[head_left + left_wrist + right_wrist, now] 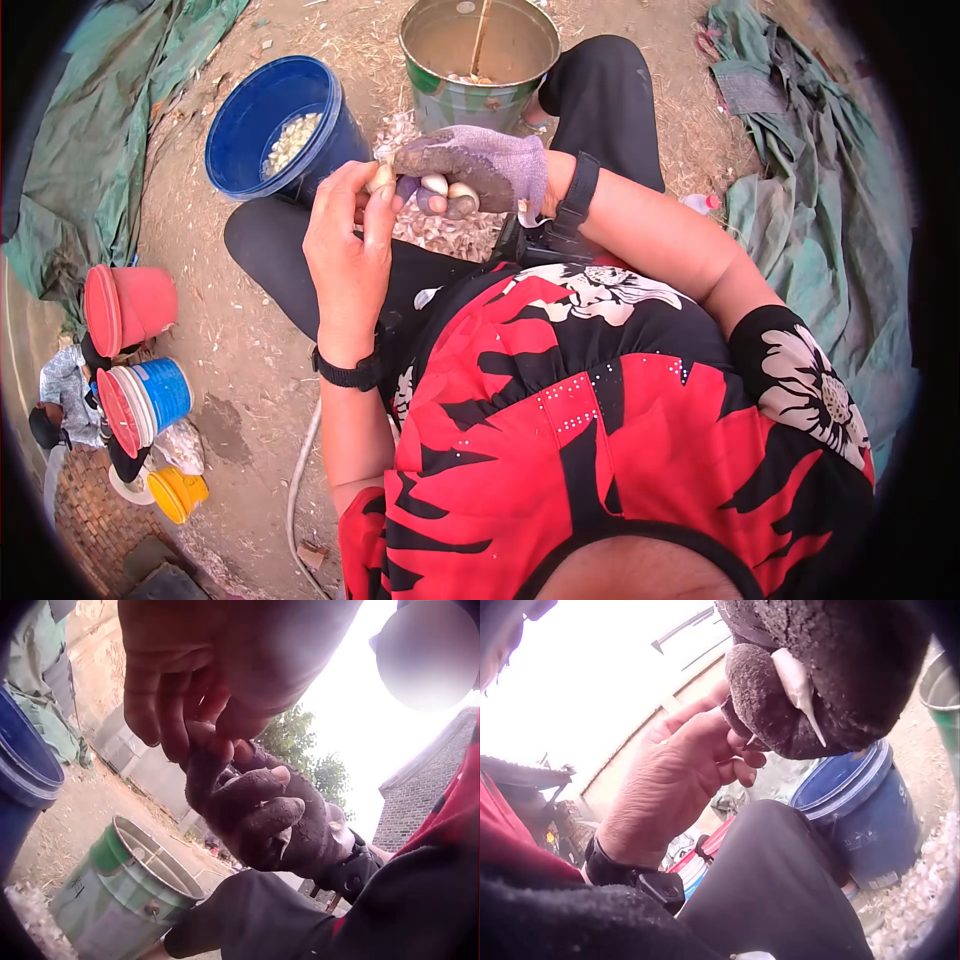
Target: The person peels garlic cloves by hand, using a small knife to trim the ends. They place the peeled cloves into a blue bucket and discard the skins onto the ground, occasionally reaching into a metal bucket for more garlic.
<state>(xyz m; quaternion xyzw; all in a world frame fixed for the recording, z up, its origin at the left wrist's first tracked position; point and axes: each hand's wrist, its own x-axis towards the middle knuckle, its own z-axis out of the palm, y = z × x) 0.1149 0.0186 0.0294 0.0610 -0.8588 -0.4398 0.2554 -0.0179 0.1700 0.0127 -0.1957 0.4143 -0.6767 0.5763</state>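
My bare left hand (347,245) pinches a garlic clove (381,179) between thumb and fingers, right at the fingertips of my gloved right hand (465,170). The right hand's fingers curl around several more garlic cloves (461,191), which show pale between the dirty glove fingers. In the right wrist view a clove with a thin pointed tip (798,684) pokes out of the glove. From the left wrist, the bare fingers (172,720) meet the glove and hide the pinched clove.
A blue bucket (345,150) holding peeled cloves (293,143) stands front left. A green-and-white pail (465,110) has liquid and a stick inside. Garlic skins (440,232) cover the ground between the legs. Red (145,303) and yellow buckets (180,493) stand left, near another person (65,390).
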